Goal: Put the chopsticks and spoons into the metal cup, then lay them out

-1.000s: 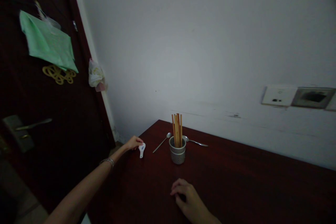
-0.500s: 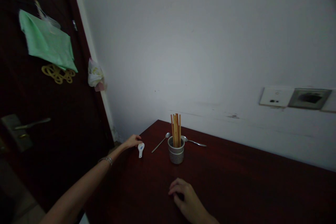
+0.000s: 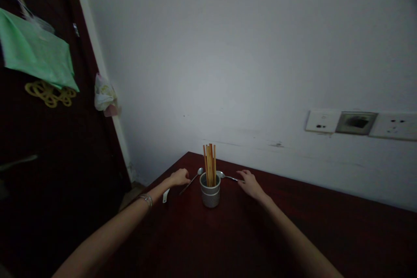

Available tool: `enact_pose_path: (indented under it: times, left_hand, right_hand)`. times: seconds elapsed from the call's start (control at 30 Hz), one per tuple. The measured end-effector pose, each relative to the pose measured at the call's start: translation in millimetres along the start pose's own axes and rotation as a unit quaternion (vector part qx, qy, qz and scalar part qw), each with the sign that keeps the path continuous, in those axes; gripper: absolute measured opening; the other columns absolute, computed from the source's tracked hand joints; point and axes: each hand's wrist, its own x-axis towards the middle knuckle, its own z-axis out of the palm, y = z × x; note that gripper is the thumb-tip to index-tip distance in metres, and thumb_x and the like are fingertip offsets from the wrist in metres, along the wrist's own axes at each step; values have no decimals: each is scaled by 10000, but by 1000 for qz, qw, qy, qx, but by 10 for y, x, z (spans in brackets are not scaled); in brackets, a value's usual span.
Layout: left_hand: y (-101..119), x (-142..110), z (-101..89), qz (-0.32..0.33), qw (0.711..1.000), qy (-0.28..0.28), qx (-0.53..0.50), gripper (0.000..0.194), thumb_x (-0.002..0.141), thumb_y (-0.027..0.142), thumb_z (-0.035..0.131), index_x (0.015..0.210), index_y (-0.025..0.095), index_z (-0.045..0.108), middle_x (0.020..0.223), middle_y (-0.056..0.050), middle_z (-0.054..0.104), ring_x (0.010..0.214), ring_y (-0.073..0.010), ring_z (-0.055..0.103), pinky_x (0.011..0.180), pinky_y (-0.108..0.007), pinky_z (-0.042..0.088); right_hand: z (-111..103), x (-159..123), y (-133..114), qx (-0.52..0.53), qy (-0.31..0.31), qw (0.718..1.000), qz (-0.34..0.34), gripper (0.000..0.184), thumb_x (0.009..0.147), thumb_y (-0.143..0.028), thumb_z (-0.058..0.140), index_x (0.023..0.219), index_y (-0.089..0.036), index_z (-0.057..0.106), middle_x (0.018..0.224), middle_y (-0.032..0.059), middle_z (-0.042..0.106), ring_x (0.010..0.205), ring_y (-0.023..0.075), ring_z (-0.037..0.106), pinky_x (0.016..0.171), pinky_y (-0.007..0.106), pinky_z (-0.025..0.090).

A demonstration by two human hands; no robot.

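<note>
A grey metal cup [image 3: 210, 199] stands on the table with several wooden chopsticks [image 3: 210, 165] upright in it. Left of it lies a long-handled metal spoon [image 3: 194, 178], its bowl toward the wall. My left hand [image 3: 179, 177] is beside that spoon's handle, fingers bent and slightly apart, thumb close to or touching the handle. A white soup spoon [image 3: 166, 196] lies partly hidden under my left hand and wrist. Behind the cup, to the right, rests another metal spoon [image 3: 230, 178]. My right hand [image 3: 250, 183] reaches to its handle end with fingers spread.
The dark red table [image 3: 208, 243] meets a pale wall [image 3: 244, 74]. Sockets [image 3: 322, 121] are set in the wall at right. At left stands a dark door [image 3: 65, 147] with a green cloth [image 3: 39, 52] on it; a plastic bag [image 3: 104, 95] hangs by the frame.
My left hand has moved right, from the white soup spoon to the long-handled spoon. My right hand has gone from the table's front to the right metal spoon. The view has turned slightly right.
</note>
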Motion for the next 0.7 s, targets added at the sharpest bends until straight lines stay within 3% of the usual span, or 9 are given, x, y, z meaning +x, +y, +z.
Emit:
enact_pose_path:
  times: [0.17, 0.33, 0.5, 0.7]
  left_hand:
    - [203, 47, 156, -38, 999, -13, 18, 238, 639, 337, 568, 754, 136, 620, 799, -99, 637, 707, -198, 600, 542, -228, 398]
    - [248, 33, 186, -49, 998, -31, 11, 172, 664, 283, 538, 689, 125, 600, 697, -93, 622, 646, -176, 594, 513, -214, 395]
    - [268, -44, 193, -47, 996, -72, -22, 192, 670, 271, 506, 567, 116, 553, 557, -74, 577, 490, -138, 542, 440, -206, 376]
    - [290, -92, 220, -66, 993, -87, -37, 188, 660, 261, 499, 529, 129, 522, 479, -53, 528, 444, -132, 507, 426, -216, 377]
  right_hand:
    - [130, 46, 103, -131, -66, 989, 1, 368, 785, -289, 464, 1135, -201, 536, 1165, 120, 476, 1048, 238, 441, 829, 331, 366]
    - [133, -23, 18, -133, -52, 989, -36, 272, 809, -226, 415, 1005, -202, 603, 1023, 88, 541, 972, 190, 485, 780, 265, 377]
    - [161, -99, -58, -136, -51, 989, -25, 225, 795, -195, 406, 867, -179, 619, 952, 80, 566, 887, 179, 541, 698, 241, 395]
    - [228, -189, -152, -116, -41, 992, -15, 209, 780, -209, 441, 907, -145, 594, 953, 116, 594, 870, 195, 578, 708, 244, 397]
